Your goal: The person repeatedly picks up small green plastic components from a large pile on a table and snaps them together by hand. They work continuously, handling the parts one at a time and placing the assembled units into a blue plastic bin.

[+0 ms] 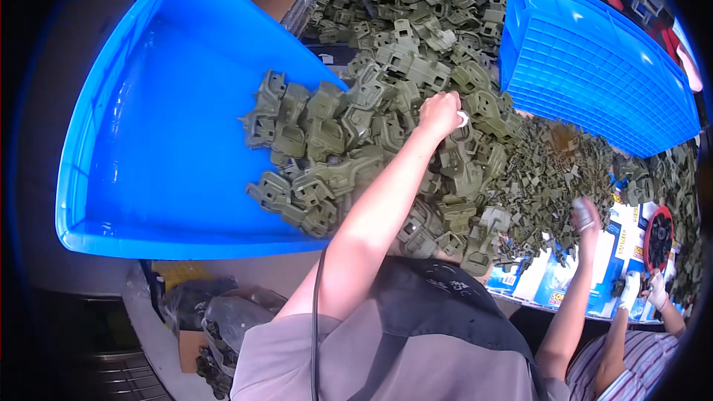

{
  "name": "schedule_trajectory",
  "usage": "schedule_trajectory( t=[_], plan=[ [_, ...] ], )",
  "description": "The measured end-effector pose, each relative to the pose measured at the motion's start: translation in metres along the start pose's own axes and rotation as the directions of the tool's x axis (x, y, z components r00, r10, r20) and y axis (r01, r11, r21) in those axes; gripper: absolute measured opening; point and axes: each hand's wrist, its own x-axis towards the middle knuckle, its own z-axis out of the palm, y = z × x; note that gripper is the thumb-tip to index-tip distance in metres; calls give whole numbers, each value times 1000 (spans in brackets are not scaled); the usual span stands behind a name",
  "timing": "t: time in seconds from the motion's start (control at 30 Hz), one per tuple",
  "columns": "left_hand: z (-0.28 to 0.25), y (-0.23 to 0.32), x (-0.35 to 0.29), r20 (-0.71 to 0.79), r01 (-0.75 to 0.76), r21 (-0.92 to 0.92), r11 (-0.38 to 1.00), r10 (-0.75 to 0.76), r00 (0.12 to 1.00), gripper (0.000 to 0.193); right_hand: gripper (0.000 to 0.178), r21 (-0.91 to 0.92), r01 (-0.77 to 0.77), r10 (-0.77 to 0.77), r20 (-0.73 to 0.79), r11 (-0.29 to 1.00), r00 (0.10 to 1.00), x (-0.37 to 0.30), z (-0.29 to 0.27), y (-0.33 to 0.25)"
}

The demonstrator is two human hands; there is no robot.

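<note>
My left hand (441, 114) is closed in a fist over a heap of olive-green moulded plastic parts (327, 115), which look like toy vehicle bodies. Something white shows at its fingers, perhaps a wrap; whatever they grip is hidden. To the right, my right hand (585, 215) hovers beside a spread of small green plastic pieces (546, 160). Motion smears its fingers, and a pale covering shows on them. Part of the larger heap lies over the edge of a big blue bin (171, 241) on the left.
A second blue crate (587, 59) stands tilted at the far right. Beside me on the right, a co-worker's hands (656, 291) are near a black round fan-like object with a red rim (659, 240). Printed blue-and-white sheets cover that table edge. Plastic bags (238, 319) lie below left.
</note>
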Motion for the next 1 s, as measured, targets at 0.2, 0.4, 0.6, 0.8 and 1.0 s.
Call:
schedule_trajectory(
  t=[0.2,0.4,0.6,0.8,1.0],
  plan=[
    [-14,18,-31,-70,-113,44,993,115,991,72,38,264,-247,13,658,932,753,-116,161,-54],
    [-40,21,-39,83,-203,354,913,185,979,54,38,333,-474,142,680,815,720,-112,215,-64],
    [-20,19,-132,-322,-179,-485,856,15,946,37,59,797,-233,67,237,558,969,-103,252,-87],
    [38,-7,-220,-21,28,-712,702,-62,998,84,91,73,340,-347,162,938,924,-113,235,-101],
    [38,-19,-247,245,66,-311,948,13,970,70,106,-188,494,-409,357,849,840,-137,219,-87]
  ],
)
